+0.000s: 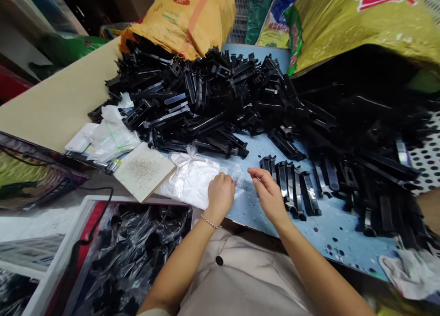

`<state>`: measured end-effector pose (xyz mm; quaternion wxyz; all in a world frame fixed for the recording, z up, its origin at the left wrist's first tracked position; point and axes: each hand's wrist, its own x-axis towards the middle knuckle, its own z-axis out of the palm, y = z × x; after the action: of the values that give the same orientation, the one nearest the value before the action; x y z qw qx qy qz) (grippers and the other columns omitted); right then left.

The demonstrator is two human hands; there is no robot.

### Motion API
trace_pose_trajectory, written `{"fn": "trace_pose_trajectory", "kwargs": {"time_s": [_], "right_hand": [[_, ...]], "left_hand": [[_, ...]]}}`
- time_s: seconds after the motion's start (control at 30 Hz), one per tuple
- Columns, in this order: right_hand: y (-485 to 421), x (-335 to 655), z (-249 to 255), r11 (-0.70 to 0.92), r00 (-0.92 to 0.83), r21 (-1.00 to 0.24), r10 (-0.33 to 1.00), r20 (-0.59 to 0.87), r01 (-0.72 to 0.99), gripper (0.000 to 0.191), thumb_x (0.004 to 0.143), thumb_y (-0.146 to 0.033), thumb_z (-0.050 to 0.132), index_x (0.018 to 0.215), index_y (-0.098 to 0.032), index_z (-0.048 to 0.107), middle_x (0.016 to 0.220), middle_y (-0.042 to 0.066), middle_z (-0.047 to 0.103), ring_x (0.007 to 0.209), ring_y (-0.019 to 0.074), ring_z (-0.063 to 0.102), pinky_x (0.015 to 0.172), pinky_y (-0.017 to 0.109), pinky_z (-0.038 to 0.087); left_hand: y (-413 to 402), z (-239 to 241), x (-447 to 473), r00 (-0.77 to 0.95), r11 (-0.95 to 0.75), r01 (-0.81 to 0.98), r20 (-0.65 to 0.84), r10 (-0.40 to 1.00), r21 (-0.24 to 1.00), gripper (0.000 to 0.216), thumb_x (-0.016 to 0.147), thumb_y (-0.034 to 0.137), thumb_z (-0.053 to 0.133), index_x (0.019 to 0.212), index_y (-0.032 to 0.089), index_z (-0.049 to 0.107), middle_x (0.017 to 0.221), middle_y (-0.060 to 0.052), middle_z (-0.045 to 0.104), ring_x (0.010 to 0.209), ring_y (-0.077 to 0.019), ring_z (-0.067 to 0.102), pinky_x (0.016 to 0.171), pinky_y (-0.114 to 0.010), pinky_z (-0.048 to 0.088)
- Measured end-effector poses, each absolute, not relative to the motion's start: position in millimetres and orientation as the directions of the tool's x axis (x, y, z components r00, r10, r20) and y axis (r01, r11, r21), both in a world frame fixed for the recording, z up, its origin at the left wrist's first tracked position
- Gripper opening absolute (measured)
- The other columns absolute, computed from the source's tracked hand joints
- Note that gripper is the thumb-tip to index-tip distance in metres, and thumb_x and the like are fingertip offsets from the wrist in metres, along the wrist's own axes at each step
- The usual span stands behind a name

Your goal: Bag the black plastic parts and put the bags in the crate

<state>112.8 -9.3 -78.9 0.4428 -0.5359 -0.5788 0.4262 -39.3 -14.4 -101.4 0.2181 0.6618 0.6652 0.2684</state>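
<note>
My left hand (pixel 220 193) is closed, its fingers curled onto the edge of a stack of clear plastic bags (pixel 192 176) lying on the blue table (pixel 330 229). My right hand (pixel 268 192) is just to the right of it, fingertips pinched together at the thin plastic film between the two hands. A short row of black plastic parts (pixel 292 183) lies side by side right of my right hand. A big heap of the same black parts (pixel 206 100) fills the far half of the table.
A yellow sack (pixel 185 13) spills parts at the back, another yellow sack (pixel 360 27) sits at right. A pale square tile (pixel 144 170) and white bags (pixel 110 135) lie at left. A crate of bagged black parts (pixel 130 256) stands lower left. A cloth (pixel 409 270) lies at lower right.
</note>
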Motion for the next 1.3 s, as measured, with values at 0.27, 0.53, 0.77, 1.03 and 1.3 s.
{"fn": "trace_pose_trajectory", "kwargs": {"time_s": [0.27, 0.53, 0.77, 1.03, 1.3], "right_hand": [[-8, 94, -93, -0.173, -0.231, -0.967, 0.949, -0.215, 0.189, 0.032, 0.084, -0.051, 0.057, 0.079, -0.019, 0.062, 0.070, 0.000, 0.059, 0.069, 0.0163, 0.056, 0.066, 0.030, 0.048], [-10, 126, -74, 0.104, -0.287, -0.856, 0.956, -0.054, 0.507, 0.024, 0.094, -0.036, 0.046, 0.093, -0.021, 0.065, 0.085, 0.005, 0.067, 0.074, 0.0187, 0.064, 0.070, 0.032, 0.050], [70, 177, -53, 0.631, -0.633, -0.271, 0.768, 0.092, 0.727, 0.039, 0.085, -0.001, 0.044, 0.101, -0.026, 0.070, 0.139, 0.004, 0.055, 0.140, 0.0303, 0.035, 0.110, 0.054, 0.029], [57, 220, 10, 0.272, -0.238, -0.587, 0.962, 0.135, 0.763, 0.022, 0.084, -0.033, 0.059, 0.101, -0.021, 0.068, 0.104, 0.011, 0.070, 0.095, 0.0273, 0.065, 0.080, 0.042, 0.051], [-94, 183, -24, -0.786, -0.466, -0.550, 0.613, -0.638, -0.282, 0.031, 0.068, -0.044, 0.077, 0.076, -0.017, 0.064, 0.065, 0.005, 0.068, 0.041, 0.0100, 0.055, 0.033, 0.017, 0.038]], "left_hand": [[-29, -101, -71, -0.087, 0.019, 0.075, -0.013, 0.996, 0.997, 0.014, 0.074, 0.026, 0.072, 0.069, 0.016, 0.064, 0.078, -0.001, 0.055, 0.072, -0.0132, 0.053, 0.065, -0.024, 0.042], [-38, -99, -77, -0.213, 0.054, -0.042, -0.062, 0.975, 0.998, 0.009, 0.074, 0.017, 0.063, 0.070, 0.017, 0.055, 0.092, -0.004, 0.060, 0.086, -0.0157, 0.058, 0.076, -0.027, 0.046], [-39, -88, -64, 0.128, -0.134, 0.515, 0.078, 0.989, 0.847, 0.038, 0.080, 0.005, 0.046, 0.104, 0.020, 0.070, 0.111, -0.009, 0.065, 0.104, -0.0208, 0.061, 0.095, -0.038, 0.049], [-35, -87, -50, 0.001, -0.129, 0.458, 0.145, 0.989, 0.880, 0.018, 0.088, 0.019, 0.055, 0.099, 0.018, 0.069, 0.103, -0.008, 0.066, 0.085, -0.0163, 0.064, 0.082, -0.030, 0.054], [-22, -90, -13, 0.106, -0.249, 0.478, 0.226, 0.968, 0.843, 0.056, 0.083, 0.004, 0.050, 0.136, 0.020, 0.046, 0.134, -0.014, 0.050, 0.105, -0.0203, 0.061, 0.092, -0.036, 0.053]]}}
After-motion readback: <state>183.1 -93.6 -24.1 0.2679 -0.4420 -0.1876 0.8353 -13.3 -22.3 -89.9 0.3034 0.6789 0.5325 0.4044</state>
